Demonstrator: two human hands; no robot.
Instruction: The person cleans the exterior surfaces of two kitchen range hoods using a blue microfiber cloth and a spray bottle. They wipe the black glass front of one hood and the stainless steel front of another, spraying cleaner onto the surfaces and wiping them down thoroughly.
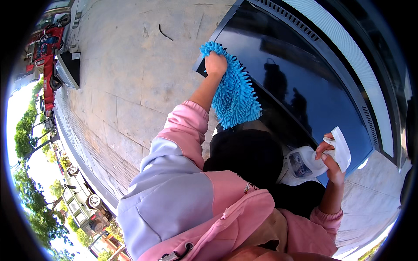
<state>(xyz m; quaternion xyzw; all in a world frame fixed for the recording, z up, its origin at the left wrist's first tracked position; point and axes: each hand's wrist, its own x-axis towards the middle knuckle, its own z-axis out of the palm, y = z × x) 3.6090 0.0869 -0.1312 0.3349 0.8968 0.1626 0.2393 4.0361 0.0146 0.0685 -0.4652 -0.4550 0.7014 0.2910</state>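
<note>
My left hand (216, 64) grips the top edge of a blue chenille microfibre cloth (236, 94), which hangs down past the corner of a glossy dark panel (303, 71). That panel has a grey metal frame and reflects the sky and a dark figure. In my right hand (331, 161) is a spray bottle (303, 163) with a white trigger head, tilted on its side over the panel's lower edge. The bottle is see-through with a dark label bearing writing. The fingers wrap its neck and trigger; whether the trigger is pressed, I cannot tell.
Slotted vents (370, 125) and a pale ribbed strip (352, 58) line the panel's far side. Stone paving (127, 78) spreads to the left, with a dark twig-like piece (165, 33) on it. Further off are a black-sided box (72, 70), a red three-wheeler (49, 78) and a parked off-road car (81, 202).
</note>
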